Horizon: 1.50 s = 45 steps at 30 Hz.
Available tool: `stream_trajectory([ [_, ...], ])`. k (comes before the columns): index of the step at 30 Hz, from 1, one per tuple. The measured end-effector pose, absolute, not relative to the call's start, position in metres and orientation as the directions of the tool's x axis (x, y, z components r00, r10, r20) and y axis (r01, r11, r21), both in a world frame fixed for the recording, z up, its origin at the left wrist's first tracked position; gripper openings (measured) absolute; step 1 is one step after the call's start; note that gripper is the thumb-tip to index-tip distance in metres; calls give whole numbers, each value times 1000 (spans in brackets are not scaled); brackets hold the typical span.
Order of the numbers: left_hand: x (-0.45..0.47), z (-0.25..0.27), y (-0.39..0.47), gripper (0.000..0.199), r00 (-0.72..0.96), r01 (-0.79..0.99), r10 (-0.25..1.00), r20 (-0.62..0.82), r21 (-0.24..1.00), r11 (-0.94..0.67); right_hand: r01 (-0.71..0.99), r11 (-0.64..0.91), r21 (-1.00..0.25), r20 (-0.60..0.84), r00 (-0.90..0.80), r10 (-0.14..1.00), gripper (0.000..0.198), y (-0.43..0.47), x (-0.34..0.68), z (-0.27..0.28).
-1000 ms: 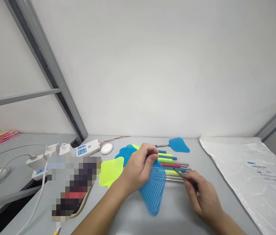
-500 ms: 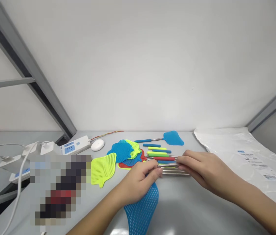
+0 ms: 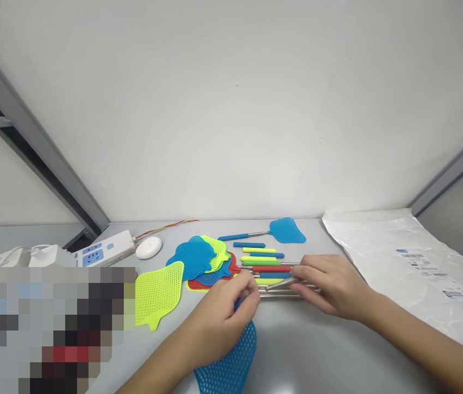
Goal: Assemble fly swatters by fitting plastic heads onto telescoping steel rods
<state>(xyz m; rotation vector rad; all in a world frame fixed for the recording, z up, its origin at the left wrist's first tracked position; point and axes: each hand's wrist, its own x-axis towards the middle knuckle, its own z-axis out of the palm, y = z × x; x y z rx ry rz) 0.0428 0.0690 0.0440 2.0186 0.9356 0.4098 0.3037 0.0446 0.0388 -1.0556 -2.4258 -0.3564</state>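
My left hand (image 3: 223,320) is closed in a pinch on the narrow neck of a blue fly swatter head (image 3: 231,358), whose perforated paddle hangs toward me under the palm. My right hand (image 3: 332,284) pinches a slim metal rod (image 3: 281,284), its free end pointing left. A small gap parts that end from my left fingertips. Beneath the rod lie several more metal rods (image 3: 277,296). Just behind them are coloured handle grips, among them a red grip (image 3: 272,268) and a green grip (image 3: 262,262). The exact fit of the blue neck is hidden by my fingers.
Blue, yellow and red swatter heads (image 3: 194,260) overlap left of the grips, with a yellow head (image 3: 159,293) closer in. A whole blue fly swatter (image 3: 286,230) lies near the wall. A power strip (image 3: 106,249), white disc (image 3: 149,248) and white plastic mailer (image 3: 382,257) flank them.
My hands have drawn apart slightly, so the rod's end now stands clear of my left fingers. The view has shifted a little, and the blue head moved left with my left hand.
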Motion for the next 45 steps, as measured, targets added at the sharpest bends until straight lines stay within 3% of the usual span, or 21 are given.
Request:
stream_trajectory([
  [2, 41, 43, 69, 11, 634, 518, 772, -51, 769, -375, 745, 665, 59, 597, -560, 574, 15, 50, 304, 22],
  [4, 40, 42, 67, 11, 629, 562, 776, -51, 719, -408, 745, 663, 68, 628, -549, 552, 16, 51, 300, 9],
  [12, 45, 36, 63, 17, 697, 622, 717, 23, 479, -620, 721, 689, 76, 585, -592, 554, 20, 36, 285, -5],
  [17, 47, 33, 63, 8, 734, 615, 675, 77, 347, -708, 725, 682, 95, 571, -601, 559, 20, 40, 287, -6],
  [23, 49, 26, 64, 19, 767, 599, 633, 107, 234, -765, 740, 659, 136, 567, -604, 561, 21, 39, 283, -9],
  [35, 50, 17, 61, 28, 783, 593, 612, 110, 163, -789, 646, 707, 287, 457, -742, 492, 19, 27, 275, 3],
  [39, 50, 15, 62, 37, 739, 615, 647, 190, 203, -762, 693, 677, 247, 481, -695, 535, 21, 25, 270, 0],
  [45, 52, 22, 71, 55, 694, 650, 718, 61, 375, -661, 732, 659, 171, 507, -639, 578, 24, 28, 269, -12],
])
